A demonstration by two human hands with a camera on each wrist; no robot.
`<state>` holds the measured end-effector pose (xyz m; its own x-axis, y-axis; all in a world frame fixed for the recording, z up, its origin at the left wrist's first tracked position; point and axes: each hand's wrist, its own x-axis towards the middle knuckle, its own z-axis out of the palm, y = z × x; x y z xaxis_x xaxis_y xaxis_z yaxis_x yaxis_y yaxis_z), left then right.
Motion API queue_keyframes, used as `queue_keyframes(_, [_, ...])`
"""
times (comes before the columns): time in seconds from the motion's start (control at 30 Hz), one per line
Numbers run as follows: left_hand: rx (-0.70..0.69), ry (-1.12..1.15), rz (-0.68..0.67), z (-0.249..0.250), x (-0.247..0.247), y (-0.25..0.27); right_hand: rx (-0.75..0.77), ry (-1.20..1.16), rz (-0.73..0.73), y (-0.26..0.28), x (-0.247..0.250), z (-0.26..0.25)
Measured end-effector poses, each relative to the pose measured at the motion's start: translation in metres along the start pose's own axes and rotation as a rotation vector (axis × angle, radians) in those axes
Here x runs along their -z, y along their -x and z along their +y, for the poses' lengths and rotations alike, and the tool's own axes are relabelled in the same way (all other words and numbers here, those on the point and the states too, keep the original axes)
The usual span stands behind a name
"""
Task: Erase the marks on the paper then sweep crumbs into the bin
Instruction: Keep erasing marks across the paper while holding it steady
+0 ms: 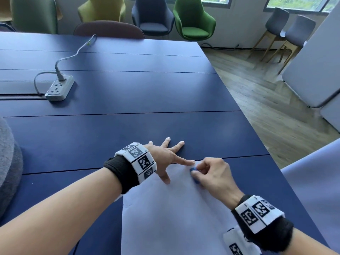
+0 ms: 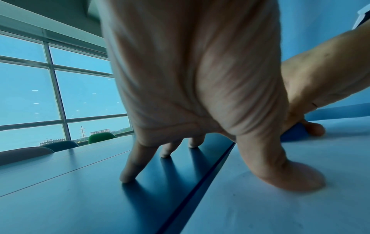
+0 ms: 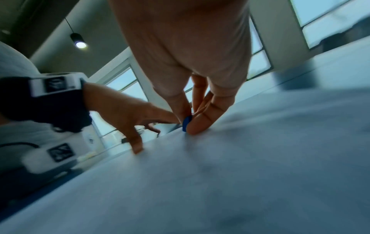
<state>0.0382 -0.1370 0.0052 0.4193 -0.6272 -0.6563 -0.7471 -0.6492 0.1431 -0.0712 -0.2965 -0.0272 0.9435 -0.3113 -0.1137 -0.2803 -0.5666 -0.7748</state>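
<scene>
White paper sheet [image 1: 165,218] lies on dark blue surface [image 1: 128,92], near the front-right edge. L hand [image 1: 165,159] is spread flat w/ straight fingers: index tip and thumb [image 2: 284,171] press the sheet's far-left corner, the other fingertips rest on the bare surface just beyond the paper's edge. L grip released, holding nothing, only pinning the sheet. R hand [image 1: 215,177] is curled, grip clenched on a small blue eraser [image 1: 194,172], pinched btwn thumb and fingers, its lower end touching the paper just beside the L index tip. Right wrist view is blurred; eraser [image 3: 187,121] shows as a blue sliver btwn fingertips. No marks legible on the sheet. Further back on the surface, well apart: grey power strip [image 1: 59,88] w/ one plug in it. Chairs [image 1: 193,19] line the far wall.
</scene>
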Motion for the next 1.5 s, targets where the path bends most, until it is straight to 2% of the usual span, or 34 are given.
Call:
queue_keyframes(0.1, [0.0,0.008,-0.003,-0.001,0.001,0.0,-0.027,-0.015,0.057,0.001,-0.001,0.001])
queue_keyframes(0.23, [-0.006,-0.005,-0.003,-0.001,0.0,-0.001,0.024,0.003,-0.046,0.008,-0.009,-0.007])
queue_keyframes(0.37, [0.006,-0.013,-0.01,0.0,0.0,-0.001,-0.017,-0.006,0.027,-0.007,0.008,0.001])
queue_keyframes(0.43, [-0.003,-0.007,-0.006,-0.001,0.001,0.0,0.028,-0.007,-0.052,-0.001,0.004,-0.002])
queue_keyframes(0.53, [-0.005,-0.016,-0.003,0.0,0.001,-0.001,0.078,0.038,-0.308,0.007,0.003,-0.01])
queue_keyframes(0.57, [0.0,-0.02,-0.005,0.0,0.001,-0.001,0.085,0.07,-0.323,0.002,0.009,-0.009])
queue_keyframes(0.67, [0.003,-0.016,-0.01,0.0,0.0,-0.001,0.098,0.111,-0.217,-0.015,0.029,-0.002])
queue_keyframes(0.7, [0.001,-0.011,-0.009,-0.001,0.0,-0.001,0.105,0.114,-0.237,-0.016,0.032,0.001])
queue_keyframes(0.83, [-0.005,-0.006,-0.003,-0.002,0.0,-0.001,0.147,0.177,-0.565,-0.004,0.03,-0.003])
queue_keyframes(0.87, [-0.005,-0.009,-0.006,-0.002,0.0,-0.002,0.177,0.199,-0.562,-0.008,0.032,-0.004])
queue_keyframes(0.97, [0.0,-0.012,-0.019,-0.001,0.0,-0.002,0.192,0.195,-0.36,-0.029,0.038,-0.002])
queue_keyframes(1.0, [0.002,-0.015,-0.02,-0.001,0.001,-0.001,0.185,0.18,-0.338,-0.03,0.038,-0.001])
queue_keyframes(1.03, [0.003,-0.016,-0.021,-0.001,0.001,-0.001,0.19,0.175,-0.37,-0.028,0.038,0.0])
queue_keyframes(1.13, [0.002,-0.018,-0.016,-0.002,0.001,-0.001,0.187,0.207,-0.695,-0.01,0.033,0.0])
queue_keyframes(1.17, [0.0,-0.014,-0.014,-0.001,0.0,-0.002,0.193,0.237,-0.753,-0.009,0.033,-0.002])
queue_keyframes(1.2, [0.002,-0.011,-0.016,-0.002,0.0,-0.002,0.214,0.259,-0.729,-0.015,0.033,-0.004])
queue_keyframes(1.3, [-0.002,0.005,-0.024,-0.002,0.001,-0.002,0.25,0.237,-0.516,-0.03,0.032,-0.004])
queue_keyframes(1.33, [-0.002,0.004,-0.022,-0.002,0.001,-0.002,0.252,0.233,-0.515,-0.028,0.032,-0.004])
queue_keyframes(1.43, [0.004,-0.011,-0.014,-0.002,-0.001,-0.002,0.253,0.313,-0.76,-0.011,0.033,-0.007])
queue_keyframes(1.5, [0.005,-0.016,-0.018,-0.002,-0.001,-0.002,0.275,0.367,-0.821,-0.012,0.032,-0.012])
